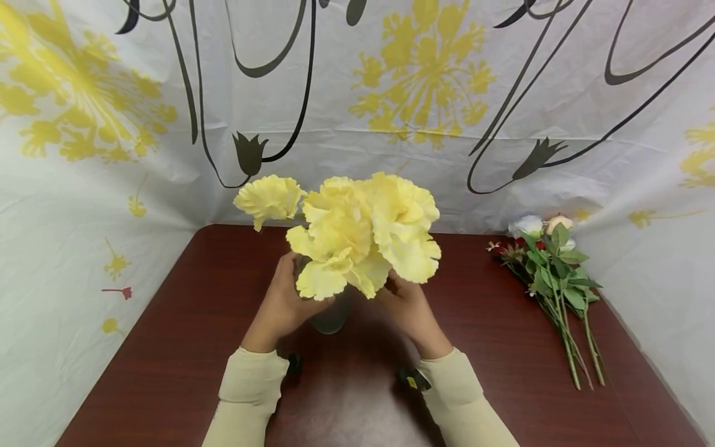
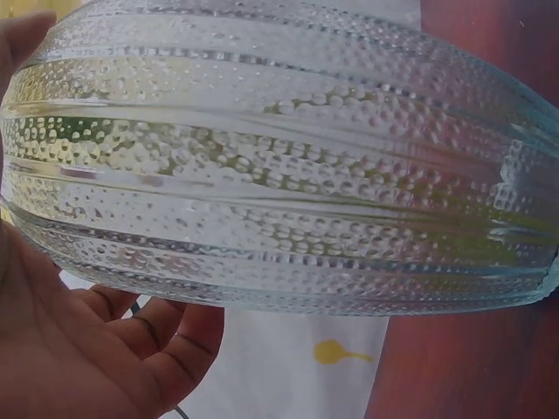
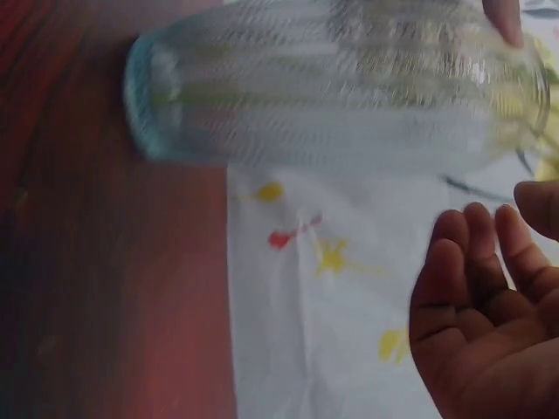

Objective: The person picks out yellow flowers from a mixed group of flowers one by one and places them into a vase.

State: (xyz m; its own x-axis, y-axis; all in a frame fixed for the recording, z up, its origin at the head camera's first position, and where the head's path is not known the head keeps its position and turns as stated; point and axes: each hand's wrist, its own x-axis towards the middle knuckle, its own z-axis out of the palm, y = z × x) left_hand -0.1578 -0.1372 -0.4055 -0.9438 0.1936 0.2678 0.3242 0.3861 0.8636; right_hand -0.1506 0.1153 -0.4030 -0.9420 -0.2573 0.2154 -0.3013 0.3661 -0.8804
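Observation:
My left hand (image 1: pixel 287 313) grips a clear glass vase (image 2: pixel 288 175) near its mouth, with fingers curled round its side. The glass is ribbed and dimpled, and green stems show blurrily through it. Above the mouth, large yellow flowers (image 1: pixel 357 233) spread out and cover most of the vase in the head view; one bloom (image 1: pixel 270 198) leans left. My right hand (image 1: pixel 410 310) is beside the vase, below the blossoms. In the right wrist view its fingers (image 3: pixel 437 288) are loosely bent, apart from the glass (image 3: pixel 323 96), with nothing seen between them.
A bunch of artificial flowers (image 1: pixel 564 279), with white, peach and red heads and green leaves, lies on the right of the dark red table (image 1: pixel 167 347). Behind and at both sides hangs a white patterned cloth (image 1: pixel 357 99).

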